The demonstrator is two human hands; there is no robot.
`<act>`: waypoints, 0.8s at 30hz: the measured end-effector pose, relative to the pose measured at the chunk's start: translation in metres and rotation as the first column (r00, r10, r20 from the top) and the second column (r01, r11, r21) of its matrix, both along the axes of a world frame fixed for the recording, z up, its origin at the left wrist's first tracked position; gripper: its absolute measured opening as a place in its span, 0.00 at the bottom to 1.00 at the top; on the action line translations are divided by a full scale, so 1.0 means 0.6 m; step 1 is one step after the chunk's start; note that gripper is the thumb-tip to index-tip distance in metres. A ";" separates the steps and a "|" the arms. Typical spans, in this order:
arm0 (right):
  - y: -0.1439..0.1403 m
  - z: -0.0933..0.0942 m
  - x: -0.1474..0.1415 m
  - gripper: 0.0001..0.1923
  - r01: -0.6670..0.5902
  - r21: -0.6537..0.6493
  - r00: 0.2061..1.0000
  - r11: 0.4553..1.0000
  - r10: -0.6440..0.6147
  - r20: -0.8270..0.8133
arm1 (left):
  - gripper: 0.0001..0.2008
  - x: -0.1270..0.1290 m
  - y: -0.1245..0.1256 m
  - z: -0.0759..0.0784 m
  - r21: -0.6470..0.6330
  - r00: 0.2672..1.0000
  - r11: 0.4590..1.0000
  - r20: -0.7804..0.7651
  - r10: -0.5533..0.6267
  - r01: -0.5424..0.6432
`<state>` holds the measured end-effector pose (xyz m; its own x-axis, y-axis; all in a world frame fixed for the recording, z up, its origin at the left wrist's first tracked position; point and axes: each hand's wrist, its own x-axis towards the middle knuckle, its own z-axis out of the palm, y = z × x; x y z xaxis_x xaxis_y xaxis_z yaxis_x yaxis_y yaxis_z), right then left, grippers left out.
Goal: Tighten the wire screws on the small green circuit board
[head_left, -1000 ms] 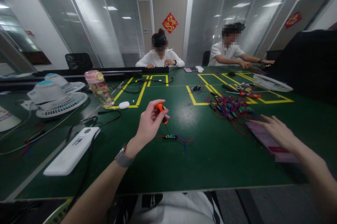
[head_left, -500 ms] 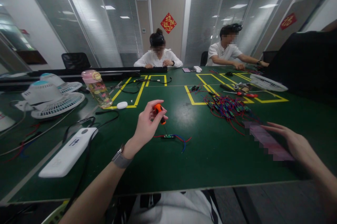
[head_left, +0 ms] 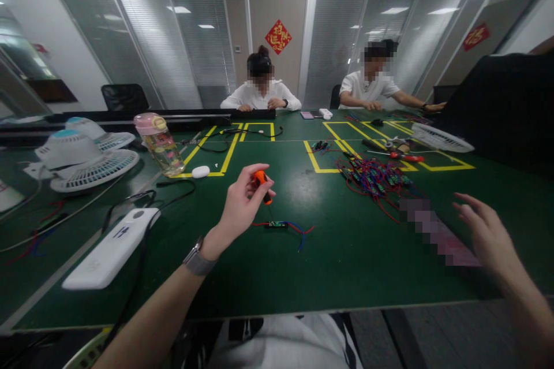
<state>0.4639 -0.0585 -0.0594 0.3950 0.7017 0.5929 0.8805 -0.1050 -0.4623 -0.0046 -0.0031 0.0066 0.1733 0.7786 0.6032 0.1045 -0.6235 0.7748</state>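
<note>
A: Left hand (head_left: 242,201) pinches the orange-handled screwdriver (head_left: 261,182), tip angled down toward the small circuit board (head_left: 277,224). The board lies flat on the green worktop (head_left: 337,265), red and blue leads trailing right of it. Nothing is pinning it.

B: Right hand?

A: Right hand (head_left: 487,236) is open, fingers spread, holding nothing, over the flat pink item (head_left: 437,233) at the right. That item is blurred out, probably a phone; can't confirm.

B: How to do the driving step well?

A: My read: the board is light and unsecured, so it will spin or skate under torque. Bring the free hand over to hold an edge, keep the shaft plumb on the screw, and press lightly before turning. Keep the leads clear of the tip.

B: Any change from half a second back?

A: Left hand and driver sit in the same place. Right hand has slid right and lifted, fingers now off the pink item's near end. Board hasn't moved.
</note>
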 end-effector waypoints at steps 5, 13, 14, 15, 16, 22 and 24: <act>0.008 0.059 -0.198 0.16 -0.459 0.107 0.887 0.882 0.461 0.007 | 0.14 0.001 -0.002 -0.002 0.005 1.000 1.000 -0.004 -0.008 0.008; 0.080 0.061 -0.436 0.25 -0.818 -0.351 0.477 0.456 0.878 0.029 | 0.13 0.004 -0.007 -0.007 0.057 0.998 0.998 -0.059 0.001 0.003; 0.086 0.058 -0.447 0.23 -0.818 -0.376 0.461 0.436 0.887 0.025 | 0.13 0.005 -0.007 -0.007 0.071 0.998 0.997 -0.057 0.007 -0.003; 0.091 0.055 -0.456 0.21 -0.821 -0.384 0.449 0.422 0.893 0.023 | 0.14 0.005 -0.007 -0.008 0.082 0.998 0.997 -0.053 0.014 -0.009; 0.094 0.052 -0.462 0.20 -0.828 -0.381 0.438 0.411 0.899 0.017 | 0.14 0.006 -0.006 -0.009 0.093 0.999 0.996 -0.049 0.020 -0.015; 0.101 0.034 -0.475 0.07 -0.851 -0.365 0.416 0.377 0.909 -0.033 | 0.13 0.010 -0.005 -0.015 0.116 0.998 0.993 -0.061 0.017 -0.009; 0.102 0.027 -0.475 0.06 -0.854 -0.354 0.424 0.382 0.905 -0.046 | 0.13 0.011 -0.004 -0.016 0.117 0.998 0.993 -0.063 0.011 -0.003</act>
